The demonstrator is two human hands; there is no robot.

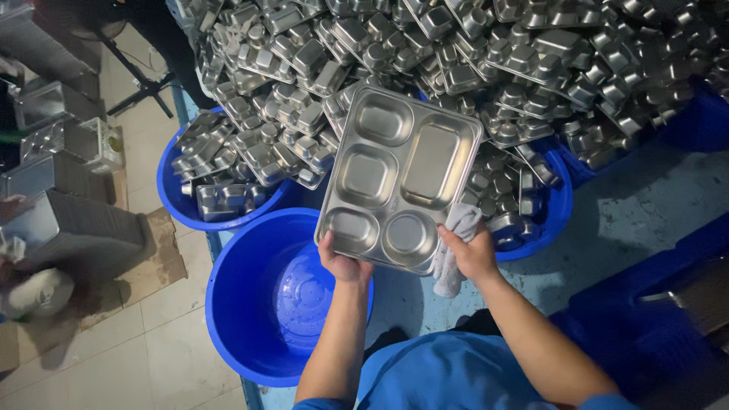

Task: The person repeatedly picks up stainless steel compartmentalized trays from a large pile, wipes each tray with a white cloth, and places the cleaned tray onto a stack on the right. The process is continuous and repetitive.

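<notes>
A worker in a blue top holds a stainless-steel compartment tray [399, 178] up over a cluster of blue tubs, its five hollows facing the camera. The left hand [343, 262] is closed on the tray's near left corner, thumb lying over the rim; the fingers behind the metal are hidden. The right hand [471, 254] grips the near right corner and at the same time bunches a pale cloth [454, 250], which hangs below the palm and pokes up behind the tray's edge; how much of the cloth lies behind the tray cannot be seen.

Directly under the left forearm sits a blue tub [250, 304] holding only a shallow pool of water. A second tub [182, 205] to its upper left is packed with trays standing on edge, and a third [558, 209], mostly hidden by the held tray, is also full. Beyond them a great heap of identical trays [471, 53] spreads across the top of the frame and runs off its edges. At far left, dim and partly cropped, stand stacks of metal containers [53, 190] on flattened cardboard [156, 262]; a blurred pale shape near them cannot be identified.
</notes>
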